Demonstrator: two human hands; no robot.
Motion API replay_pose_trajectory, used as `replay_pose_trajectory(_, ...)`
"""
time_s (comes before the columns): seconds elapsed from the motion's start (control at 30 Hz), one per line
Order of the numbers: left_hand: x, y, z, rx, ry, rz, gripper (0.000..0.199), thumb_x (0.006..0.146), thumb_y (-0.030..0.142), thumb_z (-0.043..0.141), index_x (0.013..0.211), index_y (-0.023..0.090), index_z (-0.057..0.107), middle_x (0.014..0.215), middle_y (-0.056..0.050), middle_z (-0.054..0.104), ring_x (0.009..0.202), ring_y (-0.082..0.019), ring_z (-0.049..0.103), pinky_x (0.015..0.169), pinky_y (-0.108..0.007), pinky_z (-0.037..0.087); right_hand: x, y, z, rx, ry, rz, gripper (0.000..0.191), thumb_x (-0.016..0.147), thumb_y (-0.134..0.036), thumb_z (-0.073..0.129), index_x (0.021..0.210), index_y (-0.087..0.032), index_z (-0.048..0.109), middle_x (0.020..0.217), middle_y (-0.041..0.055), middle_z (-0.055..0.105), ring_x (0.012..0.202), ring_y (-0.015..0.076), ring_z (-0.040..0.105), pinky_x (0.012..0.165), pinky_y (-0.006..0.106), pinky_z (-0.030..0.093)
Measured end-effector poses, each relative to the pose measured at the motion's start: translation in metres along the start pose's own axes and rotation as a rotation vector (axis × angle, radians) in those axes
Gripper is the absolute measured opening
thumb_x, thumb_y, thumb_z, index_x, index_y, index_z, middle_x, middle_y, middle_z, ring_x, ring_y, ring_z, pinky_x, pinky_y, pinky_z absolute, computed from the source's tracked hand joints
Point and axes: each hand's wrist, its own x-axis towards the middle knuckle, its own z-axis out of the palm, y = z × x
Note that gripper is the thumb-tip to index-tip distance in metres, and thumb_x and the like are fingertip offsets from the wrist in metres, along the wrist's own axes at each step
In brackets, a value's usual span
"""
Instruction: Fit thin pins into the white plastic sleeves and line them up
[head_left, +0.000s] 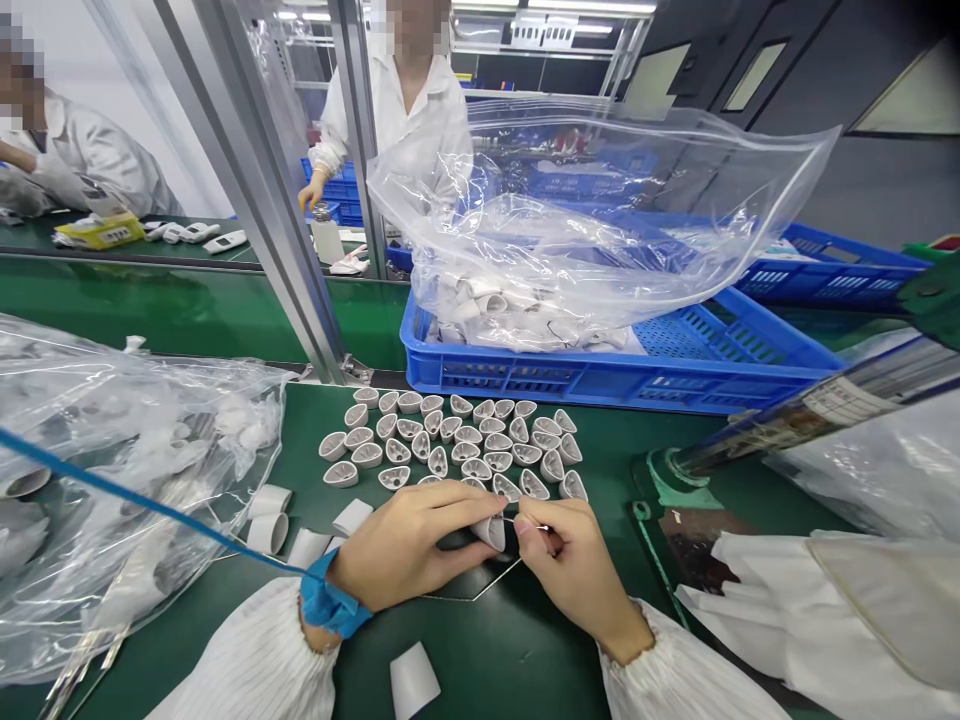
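Note:
My left hand [420,535] is closed on a small white plastic cap [491,533], held between thumb and fingers with its opening turned to the right. My right hand [574,560] pinches a thin metal wire [495,578]; one end reaches the cap's opening, and a bent length runs below both hands. Whether the wire's end is inside the cap I cannot tell. Just beyond the hands, several rows of similar caps [450,430] stand with their hollow ends up. More loose caps [268,533] lie to the left, and a single cap [415,680] lies nearer me.
A clear bag of white parts [135,470] covers the left side, with thin metal wires [82,670] at its lower edge. Ahead stands a blue crate [525,378] holding another bag. A metal post stand [675,470] rises at right. A blue wrist cord [172,510] crosses left. Two people work opposite.

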Motion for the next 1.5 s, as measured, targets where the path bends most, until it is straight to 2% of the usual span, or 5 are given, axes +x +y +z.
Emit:
replay_pose_trajectory(0.7,0.001,0.006,-0.003,-0.053,-0.025,-0.049,0.024,0.093,0.023,0.063,0.117,0.02,0.062,0.114,-0.006,0.071,0.101,-0.019,0.068,0.087,-0.028,0.054,-0.007,0.0,-0.003,-0.017,0.053,0.035,0.038,0.097,-0.018,0.043,0.063,-0.019,0.024,0.055,-0.0056,0.021,0.045,0.0071,0.025,0.046,0.022,0.021)
replay_pose_trajectory(0.9,0.003,0.007,-0.008,0.075,-0.047,0.071,0.007,0.094,0.018,0.06,0.089,0.019,0.065,0.112,-0.005,0.07,0.107,-0.022,0.062,0.097,-0.039,0.044,0.001,-0.016,-0.016,0.437,-0.492,0.216,0.045,0.101,-0.041,0.045,0.063,-0.017,0.047,0.057,-0.0023,0.044,0.059,0.0114,0.041,0.054,0.022,0.031)
replay_pose_trajectory(1.03,0.003,0.007,-0.011,0.151,-0.081,0.09,0.01,0.098,0.022,0.058,0.092,0.02,0.066,0.109,-0.004,0.07,0.107,-0.021,0.059,0.094,-0.039,0.041,0.006,-0.025,-0.016,0.691,-0.817,0.326,0.027,0.092,-0.024,0.057,0.067,-0.016,0.06,0.053,-0.0055,0.041,0.048,0.0067,0.03,0.044,0.02,0.02)
replay_pose_trajectory(1.27,0.034,0.022,-0.011,0.295,-0.161,0.16,0.012,0.098,0.024,0.059,0.091,0.02,0.069,0.115,-0.003,0.066,0.11,-0.023,0.054,0.096,-0.042,0.038,0.005,-0.017,0.001,0.758,-1.036,0.254,0.021,0.087,-0.001,0.059,0.073,-0.016,0.055,0.06,-0.0092,0.046,0.052,0.0015,0.039,0.048,0.005,0.031)
replay_pose_trajectory(1.5,0.079,0.025,0.011,0.426,-0.339,0.364,0.012,0.094,0.023,0.064,0.086,0.021,0.072,0.096,-0.001,0.066,0.097,-0.02,0.055,0.089,-0.038,0.039,0.005,-0.001,0.018,0.708,-1.096,0.254,0.007,0.089,-0.022,0.067,0.083,-0.018,0.065,0.067,-0.0089,0.053,0.05,0.0019,0.042,0.046,0.005,0.033)
